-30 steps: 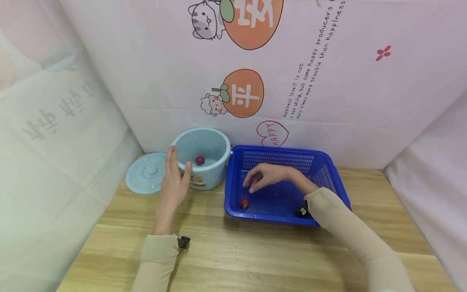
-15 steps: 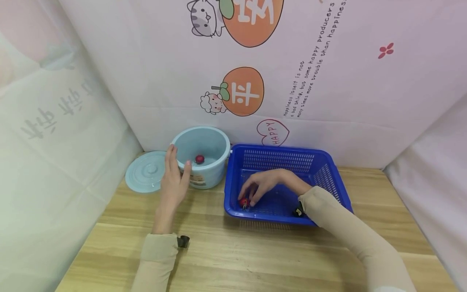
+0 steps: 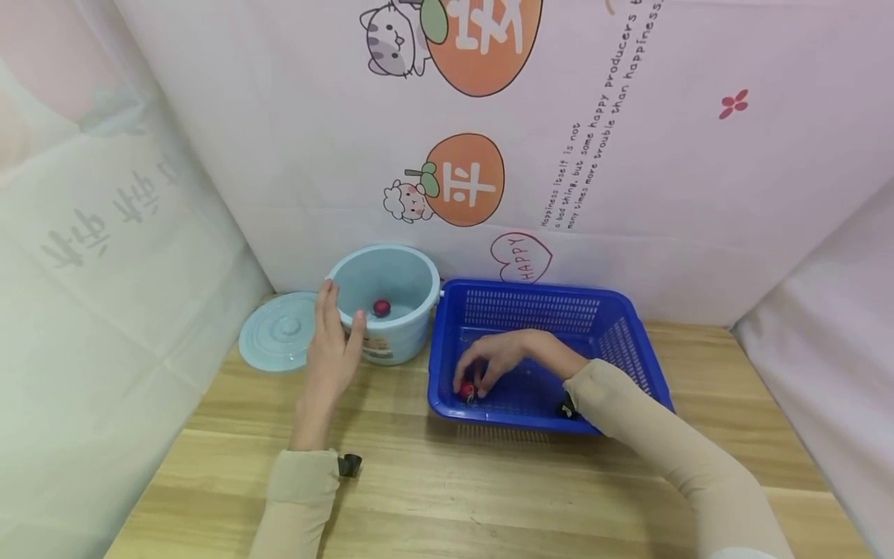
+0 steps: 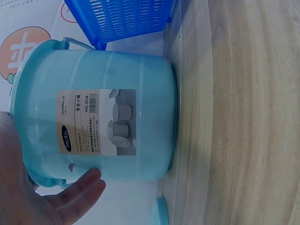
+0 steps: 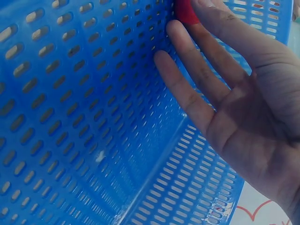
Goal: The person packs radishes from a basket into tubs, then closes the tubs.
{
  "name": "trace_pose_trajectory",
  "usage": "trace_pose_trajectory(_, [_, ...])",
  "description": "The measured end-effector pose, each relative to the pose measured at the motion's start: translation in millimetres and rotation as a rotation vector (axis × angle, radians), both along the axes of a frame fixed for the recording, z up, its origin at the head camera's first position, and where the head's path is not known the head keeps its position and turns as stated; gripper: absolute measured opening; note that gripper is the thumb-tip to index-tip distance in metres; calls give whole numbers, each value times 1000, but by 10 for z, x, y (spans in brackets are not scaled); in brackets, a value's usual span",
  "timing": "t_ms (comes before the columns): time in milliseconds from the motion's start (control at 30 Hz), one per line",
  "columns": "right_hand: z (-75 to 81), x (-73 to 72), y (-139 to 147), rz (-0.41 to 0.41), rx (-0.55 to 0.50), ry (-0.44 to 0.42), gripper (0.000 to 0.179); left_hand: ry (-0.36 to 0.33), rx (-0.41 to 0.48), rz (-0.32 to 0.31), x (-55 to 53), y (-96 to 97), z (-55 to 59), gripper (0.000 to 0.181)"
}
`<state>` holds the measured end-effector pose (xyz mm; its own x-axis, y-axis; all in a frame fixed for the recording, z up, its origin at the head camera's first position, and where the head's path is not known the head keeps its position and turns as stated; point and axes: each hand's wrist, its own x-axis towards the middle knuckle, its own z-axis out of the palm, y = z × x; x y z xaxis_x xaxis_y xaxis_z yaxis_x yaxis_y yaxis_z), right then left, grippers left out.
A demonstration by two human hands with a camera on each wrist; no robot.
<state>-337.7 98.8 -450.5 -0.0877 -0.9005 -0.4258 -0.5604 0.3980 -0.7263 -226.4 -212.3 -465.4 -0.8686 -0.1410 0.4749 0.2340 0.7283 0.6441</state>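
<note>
My right hand [image 3: 494, 359] reaches down into the blue perforated basket [image 3: 615, 289]. Thumb and forefinger pinch a small red, radish-like ball [image 3: 466, 390] with a pale greenish tip, near the basket's front left corner. In the right wrist view, part of the red ball [image 5: 185, 11] shows by the thumb, while the other fingers [image 5: 185, 91] stretch toward the basket's mesh. My left hand [image 3: 334, 349] rests against the light blue bucket [image 3: 412, 338], its fingers fairly straight along the side and its thumb at the front rim. Inside the bucket lies another red ball [image 3: 381, 308].
Left of the bucket, its round light blue lid [image 3: 275, 334] lies on the wooden table [image 3: 433, 497]. Bucket and basket stand side by side before a printed white cloth backdrop [image 3: 314, 155]. A label [image 4: 101, 123] is stuck on the bucket's side.
My right hand has come down and slightly left in the basket, and its thumb and forefinger have closed on the red radish-like ball. My left hand has stayed at the bucket.
</note>
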Motion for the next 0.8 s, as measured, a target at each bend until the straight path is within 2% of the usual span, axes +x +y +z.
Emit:
trace_pose_trajectory(300, [-27,16,-41,44,-13,53,31,-10,5,0,11,-10,4,72])
trace_pose_trajectory(533, [23,47,-88,29,9,104,24,3,5,-4,13,2,-11,72])
trace_pose_trajectory(800, [28,28,-90,27,23,104,25,-6,6,0,7,-5,-13,72])
